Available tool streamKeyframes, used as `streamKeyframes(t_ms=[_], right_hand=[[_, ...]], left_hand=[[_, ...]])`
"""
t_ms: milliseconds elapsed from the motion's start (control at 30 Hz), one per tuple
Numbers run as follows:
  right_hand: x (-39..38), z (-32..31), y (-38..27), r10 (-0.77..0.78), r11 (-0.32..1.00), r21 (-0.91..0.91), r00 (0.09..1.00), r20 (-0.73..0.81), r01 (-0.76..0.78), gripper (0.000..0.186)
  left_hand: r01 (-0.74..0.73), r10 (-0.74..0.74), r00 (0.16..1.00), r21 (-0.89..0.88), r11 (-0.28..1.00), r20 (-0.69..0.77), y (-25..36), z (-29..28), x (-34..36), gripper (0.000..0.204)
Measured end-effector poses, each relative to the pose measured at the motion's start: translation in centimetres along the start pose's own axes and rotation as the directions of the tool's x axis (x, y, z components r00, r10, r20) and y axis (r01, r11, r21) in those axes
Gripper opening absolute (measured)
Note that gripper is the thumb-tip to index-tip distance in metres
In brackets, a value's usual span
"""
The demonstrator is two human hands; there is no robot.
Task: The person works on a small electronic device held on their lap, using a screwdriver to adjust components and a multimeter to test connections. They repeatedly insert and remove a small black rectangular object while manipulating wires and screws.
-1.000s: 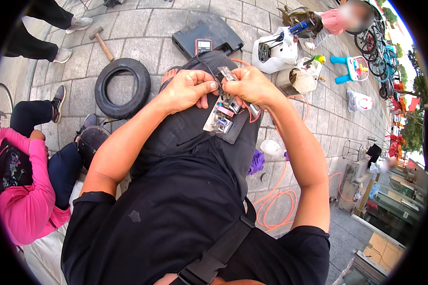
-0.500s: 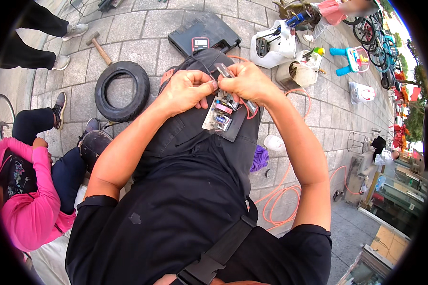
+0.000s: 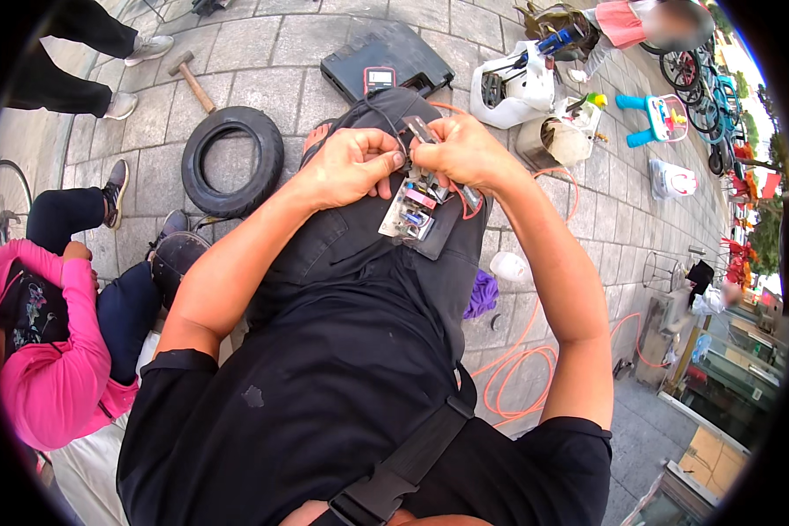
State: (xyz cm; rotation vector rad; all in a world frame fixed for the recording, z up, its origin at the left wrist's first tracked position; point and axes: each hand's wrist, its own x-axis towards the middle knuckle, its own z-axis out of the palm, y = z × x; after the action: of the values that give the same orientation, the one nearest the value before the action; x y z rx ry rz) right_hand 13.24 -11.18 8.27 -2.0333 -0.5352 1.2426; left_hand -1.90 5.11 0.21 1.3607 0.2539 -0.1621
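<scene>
Above my lap my two hands meet at the fingertips. My left hand point(image 3: 352, 167) is closed in a pinch at the end of a black cable point(image 3: 375, 112) that loops up over my knee. Closed around a grey metal tool point(image 3: 420, 131), my right hand point(image 3: 465, 156) hides its middle; the tool's exact kind is unclear. Directly below the fingers a circuit board point(image 3: 401, 219) with a pink part and other components rests on my thigh, over a dark plate or cover point(image 3: 436, 239). A thin red wire point(image 3: 475, 211) curves beside it.
Beyond my knees a red-framed multimeter point(image 3: 379, 80) lies on a black case point(image 3: 403, 53). Left are a tire point(image 3: 231, 162), a hammer point(image 3: 193, 83) and a seated person in pink point(image 3: 66, 359). Right are a white tool container point(image 3: 510, 92), a cut-open jug point(image 3: 557, 136) and orange hose point(image 3: 522, 377).
The whole view has shifted slightly, so the ground objects sit a little to the right. My hands keep nearly the same grip over the circuit board.
</scene>
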Motion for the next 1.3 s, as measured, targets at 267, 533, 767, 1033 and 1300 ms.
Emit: streamKeyframes(t_ms=[267, 533, 767, 1033, 1300], right_hand=[[0.4, 0.1, 0.6, -0.007, 1.000, -0.006, 1.000, -0.013, 0.007, 0.012], [0.7, -0.4, 0.8, 0.000, 0.998, 0.068, 1.000, 0.003, 0.000, 0.013], [0.5, -0.7, 0.8, -0.006, 0.995, 0.098, 0.999, 0.044, 0.002, 0.015], [0.1, -0.7, 0.7, -0.013, 0.998, 0.055, 0.999, 0.043, 0.011, 0.016], [-2.7, -2.0, 1.5, -0.049, 0.998, 0.046, 0.999, 0.024, 0.048, 0.033]], left_hand=[[-0.030, 0.029, 0.999, 0.032, 0.999, 0.031, 0.0, -0.5, 0.2, 0.021], [-0.015, 0.017, 0.999, -0.054, 0.998, 0.036, -0.3, -0.7, 0.5, 0.024], [0.085, -0.085, 0.996, 0.009, 0.996, 0.013, 1.8, -0.5, 0.6, 0.035], [0.147, -0.145, 0.988, -0.039, 0.988, 0.056, 2.1, -1.1, 1.4, 0.029], [0.150, -0.149, 0.989, -0.099, 0.984, 0.020, 2.0, -1.1, 1.4, 0.029]])
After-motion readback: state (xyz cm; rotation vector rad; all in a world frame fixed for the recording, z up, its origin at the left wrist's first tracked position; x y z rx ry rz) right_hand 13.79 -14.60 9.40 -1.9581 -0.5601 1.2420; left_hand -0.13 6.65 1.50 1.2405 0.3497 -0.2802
